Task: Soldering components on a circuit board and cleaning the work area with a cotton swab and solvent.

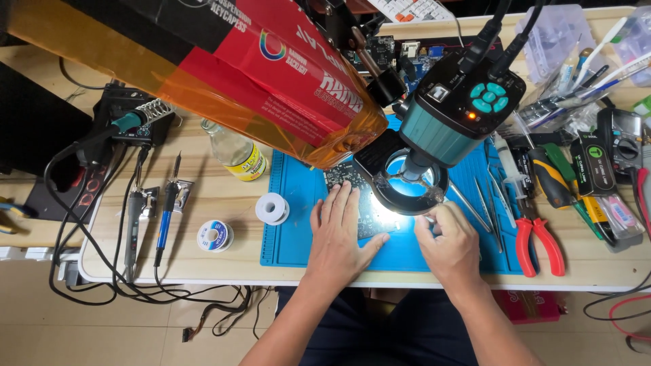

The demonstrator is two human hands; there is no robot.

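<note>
A dark circuit board [342, 177] lies on a blue work mat [291, 224] under a teal microscope camera [456, 112] with a lit ring light [407, 196]. My left hand [340, 234] rests flat on the board, fingers spread, holding it down. Just right of the ring light, my right hand [447, 240] has its fingers curled together near the lit spot; whether a thin tool is pinched in them I cannot tell.
Two solder spools [273, 207] [215, 236], a bottle [236, 153] and soldering irons [165, 210] lie left of the mat. Red-handled pliers [539, 240], screwdrivers, tweezers [485, 203] and a multimeter [622, 142] crowd the right. A large red and orange box [271, 74] overhangs the back.
</note>
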